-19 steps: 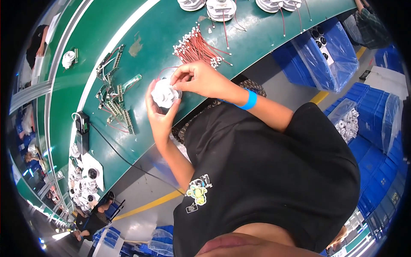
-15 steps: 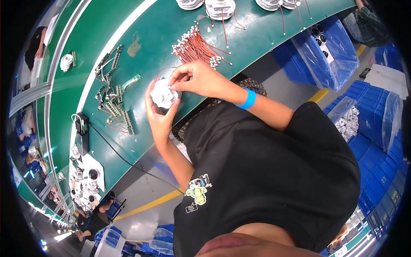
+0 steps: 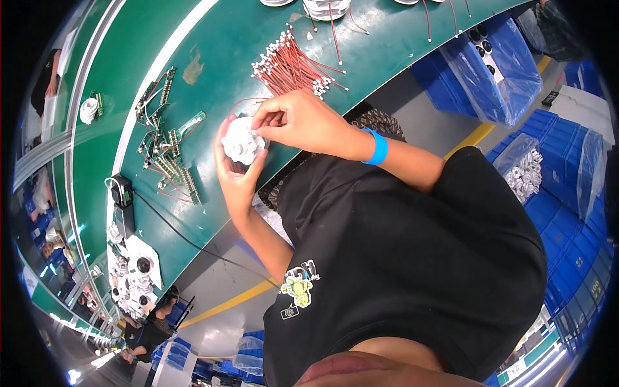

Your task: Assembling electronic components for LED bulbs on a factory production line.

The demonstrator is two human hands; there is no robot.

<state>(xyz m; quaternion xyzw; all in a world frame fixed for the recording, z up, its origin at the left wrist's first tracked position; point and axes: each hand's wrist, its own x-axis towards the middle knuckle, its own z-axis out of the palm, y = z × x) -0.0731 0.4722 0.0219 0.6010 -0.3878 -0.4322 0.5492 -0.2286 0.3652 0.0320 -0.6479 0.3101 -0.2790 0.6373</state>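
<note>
My left hand (image 3: 236,175) cups a small round white plastic part (image 3: 242,141) over the edge of the green workbench (image 3: 213,58). My right hand (image 3: 298,120), with a blue wristband (image 3: 378,146), pinches at the top of that part, where a thin red wire (image 3: 244,101) loops out. A bundle of red wires with white connectors (image 3: 293,64) lies on the bench just beyond my hands. Several small green circuit boards (image 3: 166,145) lie to the left of my left hand.
A black power adapter with a cable (image 3: 122,201) sits further left, next to white round housings (image 3: 132,274). More white parts (image 3: 325,8) lie at the top edge. Blue bins lined with plastic bags (image 3: 503,64) stand on the right. Another person (image 3: 151,329) sits at lower left.
None of the hands or parts has visibly moved; the view has only shifted slightly.
</note>
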